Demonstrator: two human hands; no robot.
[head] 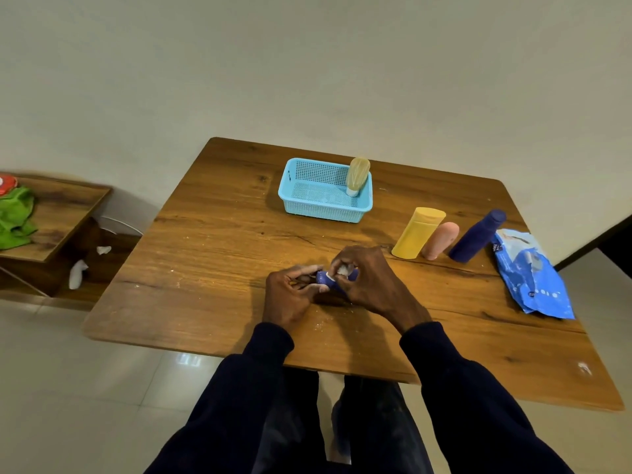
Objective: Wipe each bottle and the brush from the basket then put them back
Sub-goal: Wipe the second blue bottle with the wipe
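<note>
Head view: both hands meet over the middle of the table (222, 251), near its front edge. The left hand (290, 295) grips one end of a small blue bottle (325, 281), fingers curled round it. The bottle lies roughly sideways between the hands, just above the wood. The right hand (369, 282) pinches a white wipe (342, 270) against the bottle's other end, fingertips bunched on it. Hard to tell from here which end has the cap, as the fingers cover most of it. Dark sleeves on both arms. Further back, the light blue basket (284, 196) sits on the table with only the brush (357, 176) in it, upright in the far right corner, bristles up. To the right of the hands, three bottles stand in a row outside the basket: yellow bottle (417, 234), pink bottle (439, 241) just beside it, then dark blue bottle (475, 237). A blue wipes pack (530, 275) lies flat beside those, near the right edge. Off to the left is a low wooden shelf (61, 213) with a green cloth (15, 217) on top and crumpled white tissues (78, 273) below.
</note>
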